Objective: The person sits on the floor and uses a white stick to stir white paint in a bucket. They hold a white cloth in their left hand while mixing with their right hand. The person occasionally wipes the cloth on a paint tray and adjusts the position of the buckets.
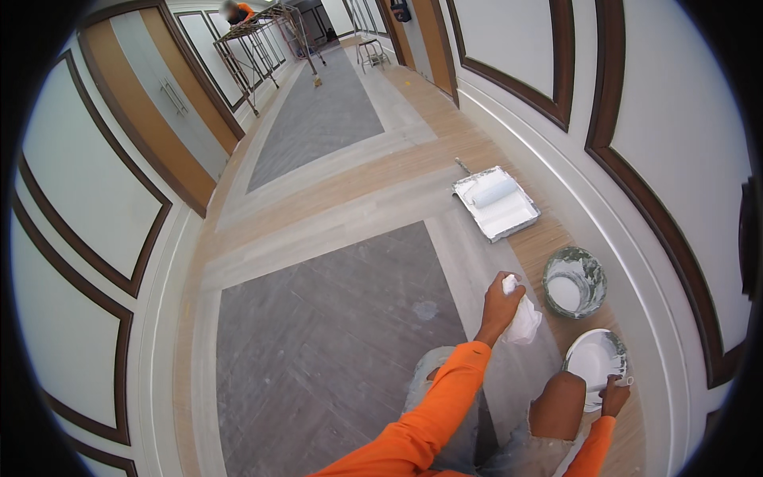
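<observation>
I am crouched on the floor by the right-hand wall. My left hand is raised in front of me and is shut on a crumpled white rag that hangs below the fingers. My right hand is low beside my bare knee and grips the near rim of a round white lid lying on the floor. Just beyond the lid stands an open paint bucket, smeared on its rim and holding white paint.
A white paint tray with a roller lies further along the wall. The white panelled wall with brown trim runs close on my right. Far down the corridor stand a scaffold with a person on it and a stool.
</observation>
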The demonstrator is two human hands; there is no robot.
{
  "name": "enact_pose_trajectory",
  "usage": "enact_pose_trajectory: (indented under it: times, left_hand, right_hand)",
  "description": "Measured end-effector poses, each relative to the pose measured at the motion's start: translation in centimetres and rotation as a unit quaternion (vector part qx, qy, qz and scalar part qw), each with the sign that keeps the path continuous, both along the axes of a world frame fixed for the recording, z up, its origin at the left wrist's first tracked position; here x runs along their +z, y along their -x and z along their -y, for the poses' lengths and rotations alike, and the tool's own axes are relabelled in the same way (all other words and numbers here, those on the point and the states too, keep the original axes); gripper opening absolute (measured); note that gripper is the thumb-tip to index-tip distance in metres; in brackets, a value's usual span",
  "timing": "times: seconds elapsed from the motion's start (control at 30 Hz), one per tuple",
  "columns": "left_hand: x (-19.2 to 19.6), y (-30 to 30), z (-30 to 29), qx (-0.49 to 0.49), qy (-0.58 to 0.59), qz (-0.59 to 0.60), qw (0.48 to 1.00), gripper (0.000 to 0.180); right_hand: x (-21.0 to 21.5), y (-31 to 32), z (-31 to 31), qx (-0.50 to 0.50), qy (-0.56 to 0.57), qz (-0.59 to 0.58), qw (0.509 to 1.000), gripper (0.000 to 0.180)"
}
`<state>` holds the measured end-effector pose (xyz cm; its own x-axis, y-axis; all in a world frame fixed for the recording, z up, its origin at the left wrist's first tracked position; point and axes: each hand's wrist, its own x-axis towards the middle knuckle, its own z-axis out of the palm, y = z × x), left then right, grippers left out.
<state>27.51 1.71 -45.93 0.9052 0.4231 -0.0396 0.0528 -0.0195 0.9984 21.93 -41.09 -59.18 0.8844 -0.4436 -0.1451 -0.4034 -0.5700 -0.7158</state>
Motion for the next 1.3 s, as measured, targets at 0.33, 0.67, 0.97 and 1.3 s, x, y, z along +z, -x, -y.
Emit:
enact_pose_trajectory:
  times: [0.33, 0.67, 0.97, 1.3]
  left_hand:
    - [0.3, -0.9, 0.9, -0.014, -0.029, 0.021, 0.999, 0.02]
    - [0.6, -0.8, 1.9, -0.021, -0.005, 0.007, 1.0, 0.022]
    - [1.3, -0.6, 2.4, -0.028, 0.001, -0.002, 1.0, 0.024]
    - [1.2, -1.2, 3.2, -0.041, 0.008, 0.0, 0.999, 0.024]
  right_hand:
    - [0.2, -2.4, -1.5, -0.014, -0.028, 0.113, 0.993, 0.028]
    - [0.4, -1.6, -3.3, -0.042, -0.208, 0.14, 0.967, 0.031]
    - [1.3, -1.2, 0.3, 0.001, 0.107, 0.043, 0.993, 0.029]
    - [1.6, -3.7, -0.2, -0.04, 0.001, 0.128, 0.991, 0.031]
